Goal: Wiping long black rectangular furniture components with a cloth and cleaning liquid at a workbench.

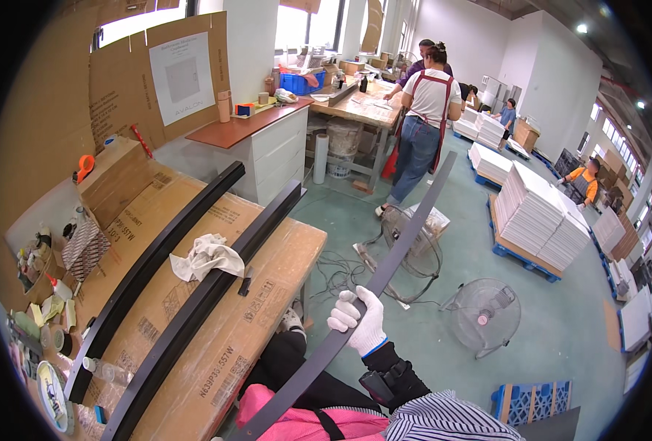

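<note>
Head view, only one available. Right hand [357, 317], white glove: fingers wrapped around a long flat dark strip [393, 259], closed grip with no visible slack. Strip is off the worktable [289, 253], held over the floor past its right edge, on a diagonal. Upper end points out into the room, in line with a floor fan [412, 250]; lower end runs down in front of pink clothing [267, 409]. Left hand: can't make it out, so can't tell whether it grips anything.

Worktable, cardboard-covered: two long black bars lie lengthwise, roughly parallel, well apart. Left bar [160, 248] is on the left-edge side, right bar [184, 323] closer to the right edge; both reach the far edge. White cloth [207, 259] is bunched over the right bar, mid-length. Small black piece [245, 287] sits just beside that bar, right-edge side. Clear bottle [109, 370] lies between the bars toward the near end. Orange tape roll [84, 167] up by the far left corner.

Progress, my read: two bars are down on the worktable, the strip is in hand and not laid down. No joint between strip and bars. Can't judge whether any surface is finished; cloth isn't in the visible hand.
</note>
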Demonstrator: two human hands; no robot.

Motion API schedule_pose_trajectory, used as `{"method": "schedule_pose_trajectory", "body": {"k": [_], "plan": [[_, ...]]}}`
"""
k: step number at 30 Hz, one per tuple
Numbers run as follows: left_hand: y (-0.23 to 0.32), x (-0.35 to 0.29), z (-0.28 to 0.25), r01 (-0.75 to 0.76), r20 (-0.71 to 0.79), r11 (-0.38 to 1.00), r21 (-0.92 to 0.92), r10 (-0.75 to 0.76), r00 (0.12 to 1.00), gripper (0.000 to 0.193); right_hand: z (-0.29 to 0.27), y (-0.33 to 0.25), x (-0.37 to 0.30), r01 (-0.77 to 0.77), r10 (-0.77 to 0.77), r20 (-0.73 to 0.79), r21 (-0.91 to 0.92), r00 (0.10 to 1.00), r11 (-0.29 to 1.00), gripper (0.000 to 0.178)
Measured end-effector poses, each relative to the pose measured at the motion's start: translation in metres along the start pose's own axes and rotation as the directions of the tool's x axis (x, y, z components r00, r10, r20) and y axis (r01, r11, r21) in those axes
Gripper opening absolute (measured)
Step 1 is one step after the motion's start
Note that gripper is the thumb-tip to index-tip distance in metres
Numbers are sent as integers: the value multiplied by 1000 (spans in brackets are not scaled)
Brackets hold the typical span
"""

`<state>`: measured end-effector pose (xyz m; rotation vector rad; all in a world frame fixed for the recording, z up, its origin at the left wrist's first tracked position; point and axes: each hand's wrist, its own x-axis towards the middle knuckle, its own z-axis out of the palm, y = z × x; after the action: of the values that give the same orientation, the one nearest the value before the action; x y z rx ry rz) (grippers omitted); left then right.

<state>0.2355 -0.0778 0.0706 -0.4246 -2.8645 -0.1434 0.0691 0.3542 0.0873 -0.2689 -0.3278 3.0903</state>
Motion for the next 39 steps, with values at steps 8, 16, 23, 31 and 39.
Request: {"method": "schedule_pose_trajectory", "body": {"k": [8,16,23,31,39], "plan": [[-9,-9,13,1,-10,997,75,0,1000,14,-10,7,-1,-3,3,-33,5,999,1000,46],[-22,-16,23,240,223,971,-14,-230,947,36,-10,16,1,15,-16,-56,-3,998,1000,45],[-25,-14,17,263,238,964,-24,-250,939,37,-6,17,-2,26,-25,-69,21,997,999,51],[-39,-12,12,116,241,993,18,-117,964,30,-3,16,0,19,-18,-45,22,999,1000,53],[-43,-15,14,80,206,996,-26,-73,976,30,-6,15,-1,17,-17,-27,14,999,1000,49]]}}
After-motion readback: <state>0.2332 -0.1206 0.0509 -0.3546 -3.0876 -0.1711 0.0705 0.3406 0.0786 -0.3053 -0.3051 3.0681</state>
